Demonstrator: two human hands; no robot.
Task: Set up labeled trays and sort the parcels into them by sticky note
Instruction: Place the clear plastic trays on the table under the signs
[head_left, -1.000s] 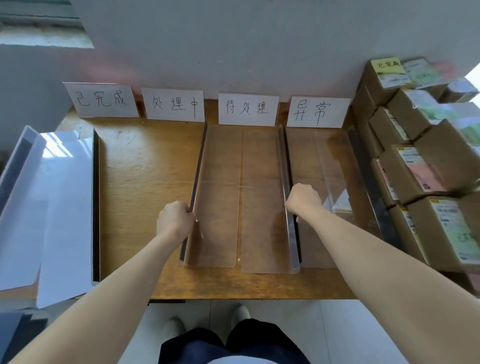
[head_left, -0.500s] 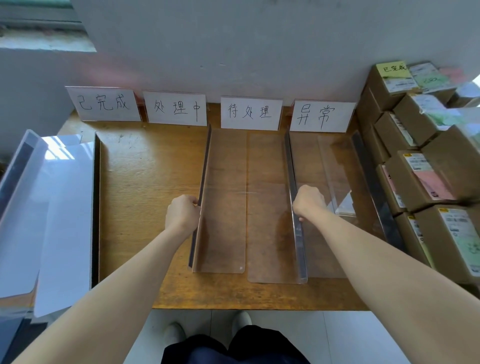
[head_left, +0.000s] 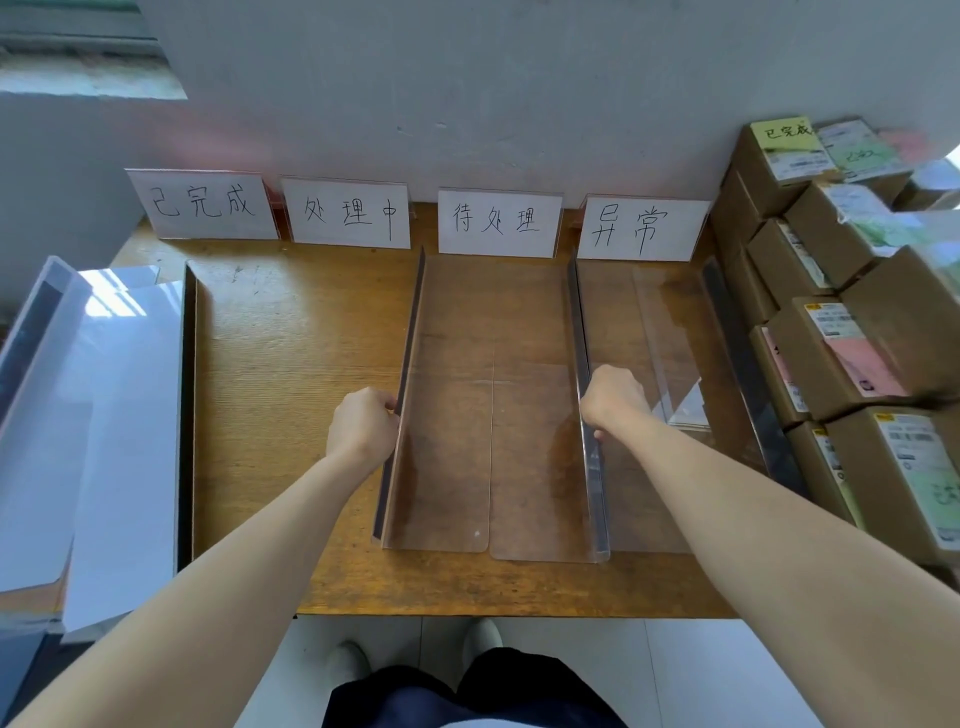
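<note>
A clear acrylic tray (head_left: 467, 332) made of two overlapping L-shaped halves lies on the wooden table (head_left: 291, 353) below the third label card (head_left: 498, 222). My left hand (head_left: 363, 426) grips its left upright wall. Gripping the right wall is my right hand (head_left: 613, 397). A second clear tray (head_left: 675, 332) lies to its right under the fourth card (head_left: 641, 228). Two more cards (head_left: 202, 203) (head_left: 347, 213) stand at the back left. Brown parcels (head_left: 831, 358) with coloured sticky notes are stacked at the right.
More clear tray pieces with white protective film (head_left: 104, 405) are piled at the table's left edge, with a dark upright wall (head_left: 188, 395) beside them. A grey wall rises directly behind the cards. My feet show below the table's front edge.
Both hands, still holding the tray walls, have slid the middle tray a little farther back toward the label cards; the view shifted slightly.
</note>
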